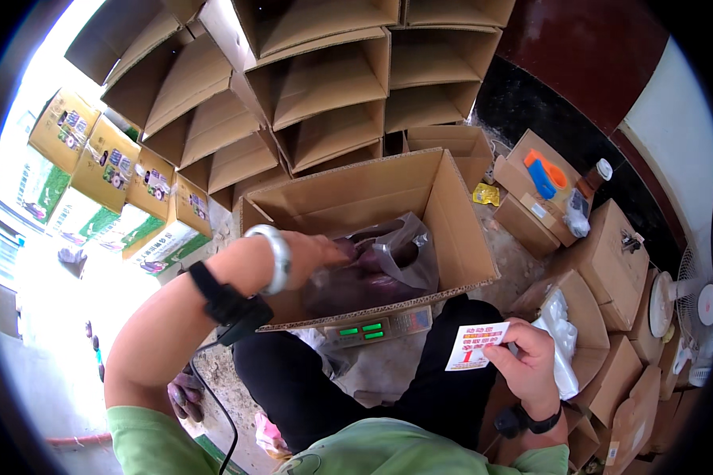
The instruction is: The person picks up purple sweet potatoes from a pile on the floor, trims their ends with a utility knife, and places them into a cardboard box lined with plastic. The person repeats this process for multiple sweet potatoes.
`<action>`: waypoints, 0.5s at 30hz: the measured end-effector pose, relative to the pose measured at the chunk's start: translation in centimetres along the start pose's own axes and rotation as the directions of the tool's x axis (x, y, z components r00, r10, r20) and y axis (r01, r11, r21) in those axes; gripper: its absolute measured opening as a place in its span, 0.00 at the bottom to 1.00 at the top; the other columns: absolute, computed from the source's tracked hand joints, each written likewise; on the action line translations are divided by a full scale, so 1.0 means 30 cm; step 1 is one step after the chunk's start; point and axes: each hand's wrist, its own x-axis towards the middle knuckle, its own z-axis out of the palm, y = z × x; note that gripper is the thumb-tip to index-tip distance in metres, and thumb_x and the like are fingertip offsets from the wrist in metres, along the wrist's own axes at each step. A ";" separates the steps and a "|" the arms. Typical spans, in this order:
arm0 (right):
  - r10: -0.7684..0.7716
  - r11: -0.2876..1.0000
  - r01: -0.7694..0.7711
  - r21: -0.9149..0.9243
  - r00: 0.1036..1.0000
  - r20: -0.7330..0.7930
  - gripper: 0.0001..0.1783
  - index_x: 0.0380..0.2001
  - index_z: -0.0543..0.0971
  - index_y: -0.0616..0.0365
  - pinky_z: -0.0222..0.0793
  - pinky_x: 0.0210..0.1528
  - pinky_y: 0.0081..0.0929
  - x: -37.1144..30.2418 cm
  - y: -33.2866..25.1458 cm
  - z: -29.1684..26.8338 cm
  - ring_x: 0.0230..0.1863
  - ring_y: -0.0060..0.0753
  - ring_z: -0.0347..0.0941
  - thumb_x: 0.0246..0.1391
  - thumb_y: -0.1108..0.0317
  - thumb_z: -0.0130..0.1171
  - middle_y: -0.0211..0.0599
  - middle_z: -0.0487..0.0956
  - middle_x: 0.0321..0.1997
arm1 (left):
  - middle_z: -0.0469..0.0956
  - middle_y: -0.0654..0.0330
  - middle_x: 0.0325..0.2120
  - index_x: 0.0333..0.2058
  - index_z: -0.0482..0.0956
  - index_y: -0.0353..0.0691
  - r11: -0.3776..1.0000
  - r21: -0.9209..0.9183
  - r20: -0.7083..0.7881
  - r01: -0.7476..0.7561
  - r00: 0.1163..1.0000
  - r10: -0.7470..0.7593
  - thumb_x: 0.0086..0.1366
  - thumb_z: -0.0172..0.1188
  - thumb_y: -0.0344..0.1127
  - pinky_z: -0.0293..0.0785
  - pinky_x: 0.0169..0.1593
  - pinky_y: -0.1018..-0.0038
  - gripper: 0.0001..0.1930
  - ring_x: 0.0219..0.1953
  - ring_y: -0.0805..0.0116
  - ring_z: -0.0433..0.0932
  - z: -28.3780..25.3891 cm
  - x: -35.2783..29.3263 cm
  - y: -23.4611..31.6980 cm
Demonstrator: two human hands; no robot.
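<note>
A brown cardboard box point(466, 229) stands open in front of me. Inside it lies a clear plastic bag point(420, 273) with several dark purple sweet potatoes point(370, 260) showing at its mouth. My left hand point(309, 257) reaches over the near left side of the box, its fingertips at the sweet potatoes on the bag's left. Those fingertips are partly hidden and soft in the picture, so their grip is unclear. Off to the right of the box, my right hand point(527, 356) pinches a small white card point(475, 347) with red print between thumb and fingers.
Under the box's near edge is a scale with a lit green display point(362, 332). Empty cartons point(325, 83) are stacked behind. Printed cartons point(144, 190) stand at left. At right are a tape dispenser point(543, 176), white plastic bags point(558, 340) and a fan point(707, 305). Loose sweet potatoes point(186, 398) lie lower left.
</note>
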 end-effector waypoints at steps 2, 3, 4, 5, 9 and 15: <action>-0.004 1.000 0.004 -0.013 1.000 -0.002 0.05 0.24 0.75 0.65 0.60 0.22 0.16 0.020 0.012 -0.008 0.21 0.19 0.67 0.43 0.78 0.62 0.34 0.73 0.23 | 0.68 0.51 0.52 0.55 0.66 0.46 0.990 0.123 0.258 0.067 0.961 -0.097 0.51 0.53 0.26 0.67 0.54 0.65 0.29 0.53 0.53 0.69 0.060 0.089 -0.037; 0.009 1.000 -0.010 -0.018 1.000 -0.026 0.05 0.24 0.75 0.65 0.60 0.23 0.16 0.024 0.015 -0.021 0.21 0.20 0.67 0.43 0.78 0.62 0.34 0.73 0.23 | 0.69 0.52 0.52 0.55 0.66 0.46 0.979 0.184 0.398 0.086 0.904 -0.154 0.52 0.52 0.27 0.67 0.54 0.66 0.28 0.52 0.54 0.69 0.085 0.162 -0.047; 0.020 1.000 -0.020 -0.019 0.999 -0.049 0.05 0.24 0.76 0.66 0.60 0.23 0.17 0.028 0.016 -0.031 0.21 0.20 0.67 0.42 0.79 0.62 0.35 0.74 0.23 | 0.70 0.52 0.51 0.56 0.66 0.47 0.963 0.249 0.524 0.098 0.823 -0.219 0.53 0.51 0.28 0.67 0.53 0.66 0.28 0.52 0.54 0.69 0.107 0.215 -0.054; 0.032 0.999 -0.033 -0.019 0.996 -0.078 0.05 0.24 0.76 0.66 0.61 0.23 0.17 0.028 0.016 -0.049 0.21 0.20 0.67 0.42 0.79 0.62 0.35 0.74 0.23 | 0.72 0.54 0.49 0.52 0.71 0.48 0.898 0.074 0.445 0.434 0.791 -0.419 0.54 0.51 0.31 0.68 0.51 0.66 0.23 0.51 0.55 0.71 0.104 0.248 -0.034; 0.029 0.995 -0.042 -0.088 0.990 -0.137 0.05 0.25 0.76 0.66 0.62 0.26 0.17 0.074 -0.005 -0.124 0.23 0.23 0.68 0.42 0.79 0.63 0.35 0.75 0.24 | 0.75 0.53 0.44 0.39 0.80 0.50 0.950 0.303 0.552 0.071 0.800 -0.236 0.52 0.53 0.31 0.72 0.45 0.65 0.14 0.45 0.54 0.75 0.027 0.277 -0.028; -0.193 0.961 0.171 -0.216 0.977 -0.086 0.06 0.26 0.76 0.66 0.63 0.26 0.17 0.252 -0.085 -0.151 0.24 0.22 0.69 0.43 0.80 0.62 0.35 0.74 0.25 | 0.79 0.52 0.34 0.34 0.81 0.42 0.887 0.324 0.131 0.330 0.912 -0.388 0.51 0.57 0.31 0.75 0.40 0.69 0.11 0.40 0.59 0.79 0.005 0.189 0.012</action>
